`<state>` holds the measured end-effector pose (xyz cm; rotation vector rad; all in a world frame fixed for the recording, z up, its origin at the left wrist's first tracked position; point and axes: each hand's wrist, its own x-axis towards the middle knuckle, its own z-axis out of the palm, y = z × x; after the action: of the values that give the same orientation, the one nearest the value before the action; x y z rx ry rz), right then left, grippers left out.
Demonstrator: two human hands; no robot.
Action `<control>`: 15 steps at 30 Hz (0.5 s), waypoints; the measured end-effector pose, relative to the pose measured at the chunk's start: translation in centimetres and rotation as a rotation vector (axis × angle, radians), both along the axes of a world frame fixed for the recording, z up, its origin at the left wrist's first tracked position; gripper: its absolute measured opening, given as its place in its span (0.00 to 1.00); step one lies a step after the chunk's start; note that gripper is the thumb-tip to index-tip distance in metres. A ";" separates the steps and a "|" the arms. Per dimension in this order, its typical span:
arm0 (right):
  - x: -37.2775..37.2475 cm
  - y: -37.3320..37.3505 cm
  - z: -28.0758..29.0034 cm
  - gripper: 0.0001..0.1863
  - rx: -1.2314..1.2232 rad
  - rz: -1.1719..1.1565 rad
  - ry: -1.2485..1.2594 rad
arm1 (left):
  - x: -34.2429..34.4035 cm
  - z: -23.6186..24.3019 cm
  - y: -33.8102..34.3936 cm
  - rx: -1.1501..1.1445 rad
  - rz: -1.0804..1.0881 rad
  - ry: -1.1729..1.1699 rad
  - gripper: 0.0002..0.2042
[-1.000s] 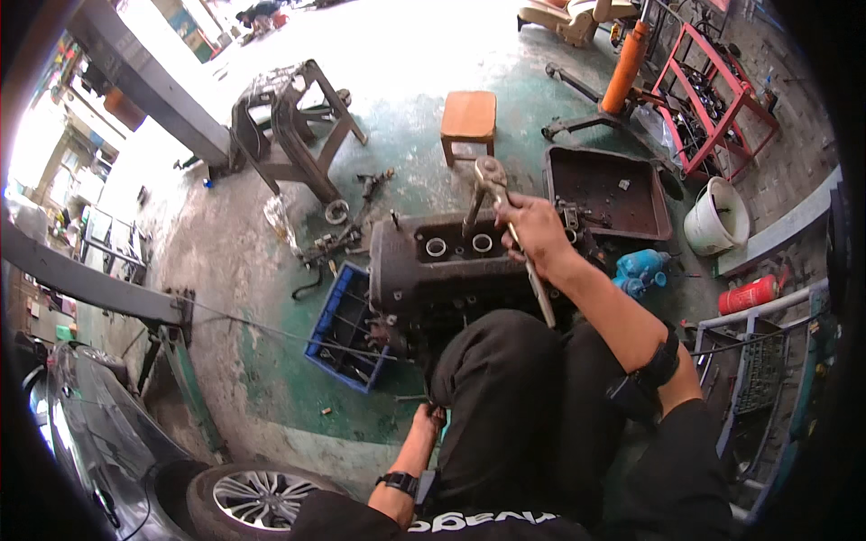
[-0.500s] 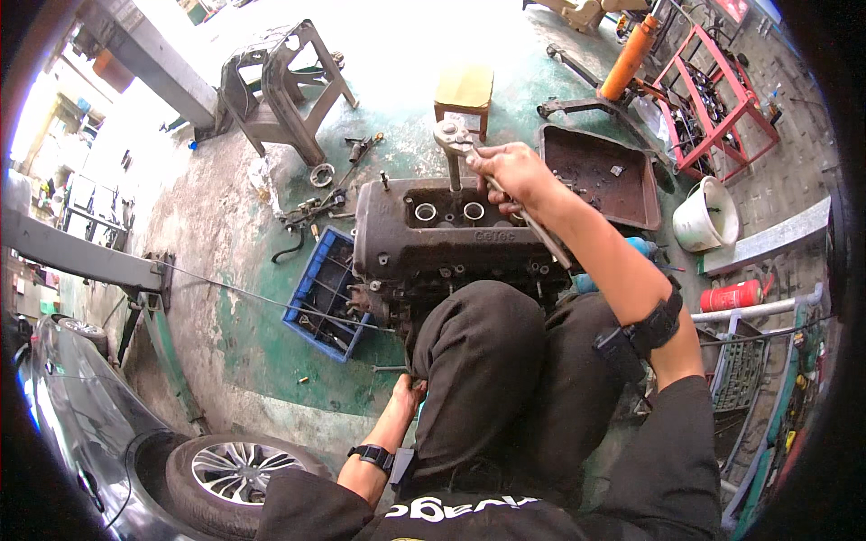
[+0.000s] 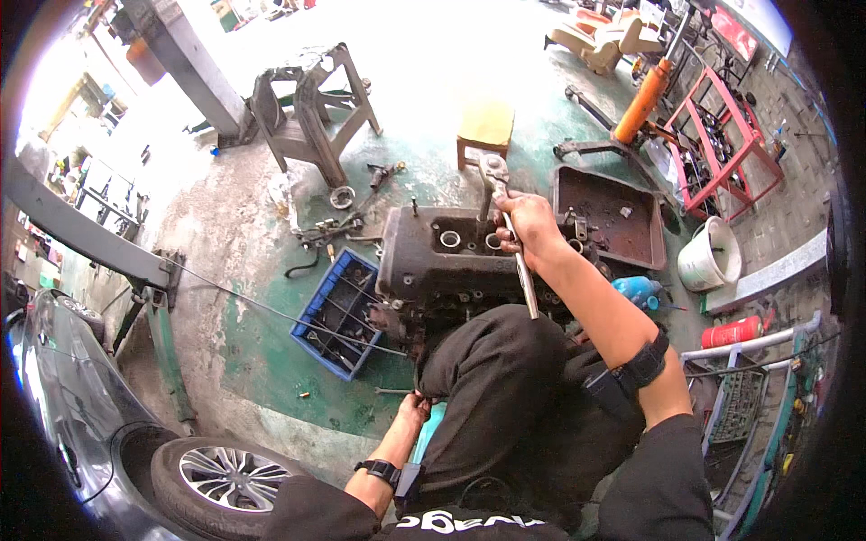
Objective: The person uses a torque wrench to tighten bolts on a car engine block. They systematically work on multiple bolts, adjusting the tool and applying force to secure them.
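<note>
My right hand is closed round the handle of a long chrome ratchet wrench. The ratchet head points away from me and sits on an upright extension bar. That bar goes down into the top of an engine in front of my knees; its lower end is hidden. Low beside my left knee, my left hand is closed, its fingers partly hidden by my leg. A thin spanner meets these fingers; whether they grip it cannot be made out.
A blue divided crate stands left of the engine, a rusty tray behind right. Also around are a grey stool, a yellow-topped stool, a white bucket, a blue bottle and a car wheel.
The view has shifted, so the scene sits lower and further right. The ratchet handle now points more straight toward me. My right hand stays round it; my left hand remains by the knee.
</note>
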<state>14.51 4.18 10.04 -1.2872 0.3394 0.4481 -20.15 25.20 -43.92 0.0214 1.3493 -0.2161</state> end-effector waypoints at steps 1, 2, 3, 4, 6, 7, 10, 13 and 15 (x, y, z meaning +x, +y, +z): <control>0.0 0.3 0.0 0.05 -0.003 0.002 0.006 | 0.3 0.6 0.1 0.104 -0.065 -0.012 0.04; 0.1 0.5 0.0 0.05 -0.007 0.000 0.012 | 0.5 1.9 0.3 0.089 -0.047 0.006 0.03; 0.1 0.6 0.1 0.05 -0.018 -0.001 0.048 | 0.8 3.8 0.5 0.112 -0.028 -0.028 0.03; 0.2 0.7 0.0 0.05 -0.005 -0.023 0.058 | 1.7 6.1 0.7 0.126 -0.018 -0.118 0.02; 0.3 0.8 -0.1 0.05 0.017 -0.046 0.045 | 4.4 11.9 1.7 0.319 -0.079 -0.192 0.02; 0.4 0.8 -0.2 0.05 0.043 -0.048 0.046 | 6.5 15.2 2.5 0.476 -0.175 -0.230 0.05; 0.7 1.0 -1.0 0.06 0.072 -0.078 0.031 | 12.5 25.3 7.6 0.873 -0.319 -0.360 0.12; 1.4 1.4 -2.2 0.06 0.111 -0.150 0.045 | 17.0 34.7 12.3 1.119 -0.258 -0.444 0.24; 1.9 1.3 -3.1 0.03 0.215 -0.143 0.042 | 17.6 40.7 14.1 1.237 -0.341 -0.523 0.24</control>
<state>16.45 5.44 6.94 -1.0387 0.4049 0.3801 -2.58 39.27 -3.25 1.2611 0.7678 0.3507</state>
